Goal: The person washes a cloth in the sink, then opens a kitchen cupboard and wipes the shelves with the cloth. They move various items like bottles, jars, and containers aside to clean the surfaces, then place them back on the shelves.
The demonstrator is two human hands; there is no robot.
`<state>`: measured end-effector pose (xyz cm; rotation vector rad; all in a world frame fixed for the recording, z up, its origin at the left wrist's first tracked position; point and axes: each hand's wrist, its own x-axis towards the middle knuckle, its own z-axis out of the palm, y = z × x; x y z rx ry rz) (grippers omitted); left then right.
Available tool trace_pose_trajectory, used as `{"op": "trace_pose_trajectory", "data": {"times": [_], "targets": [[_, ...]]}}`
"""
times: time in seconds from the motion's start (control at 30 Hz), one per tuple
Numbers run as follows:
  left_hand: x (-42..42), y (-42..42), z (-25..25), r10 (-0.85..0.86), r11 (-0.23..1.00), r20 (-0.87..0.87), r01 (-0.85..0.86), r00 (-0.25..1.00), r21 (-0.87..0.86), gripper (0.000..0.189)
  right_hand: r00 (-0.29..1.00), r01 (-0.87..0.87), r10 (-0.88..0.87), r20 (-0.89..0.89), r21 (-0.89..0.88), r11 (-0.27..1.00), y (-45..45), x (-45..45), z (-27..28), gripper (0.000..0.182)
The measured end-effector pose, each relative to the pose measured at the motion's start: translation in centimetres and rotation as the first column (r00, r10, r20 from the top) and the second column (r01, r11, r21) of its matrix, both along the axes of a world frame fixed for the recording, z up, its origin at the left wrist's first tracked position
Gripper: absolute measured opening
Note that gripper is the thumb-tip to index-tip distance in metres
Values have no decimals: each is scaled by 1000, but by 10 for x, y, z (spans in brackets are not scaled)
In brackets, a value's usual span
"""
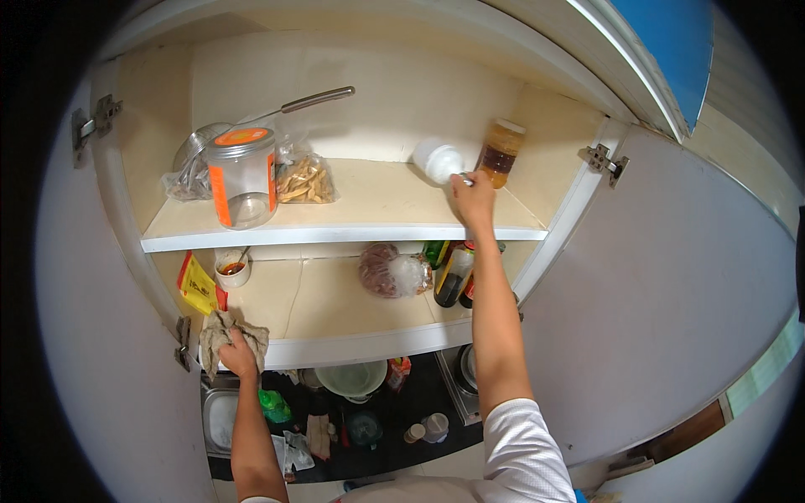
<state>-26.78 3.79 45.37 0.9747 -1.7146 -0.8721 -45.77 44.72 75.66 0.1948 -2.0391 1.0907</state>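
Note:
My left hand (239, 355) grips a crumpled beige cloth (217, 339) at the front left of the lower cabinet shelf. A yellow and red packet (198, 286) leans just behind the cloth. On the upper shelf, my right hand (475, 198) closes around the narrow near end of a white rounded container (435, 160), where a bit of shiny metal shows. The container is tilted, and its exact kind is unclear. Close to the right of it stands a jar of amber contents (501, 151) with a dark label.
A clear jar with an orange lid (244, 179), a bag of dried strips (306, 180) and a metal-handled strainer (317, 99) occupy the upper left. Below are a white cup (231, 269), bagged food (380, 273) and sauce bottles (454, 276). Cabinet doors (654, 289) flank me.

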Motion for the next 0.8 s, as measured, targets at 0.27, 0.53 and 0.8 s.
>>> {"op": "trace_pose_trajectory", "data": {"times": [0.27, 0.53, 0.8], "targets": [[10, -6, 2, -6, 1000, -1, 6, 1000, 8, 63, 744, -600, 664, -78, -517, 611, 31, 138, -26, 23], [4, -1, 2, 3, 1000, -36, -3, 999, 2, 63, 490, -601, 805, 334, -539, 590, 60, 137, -152, 21], [5, -4, 3, 25, 1000, -7, -25, 1000, 9, 60, 837, -291, 469, 283, -496, 818, -35, 63, -191, 28]]}}
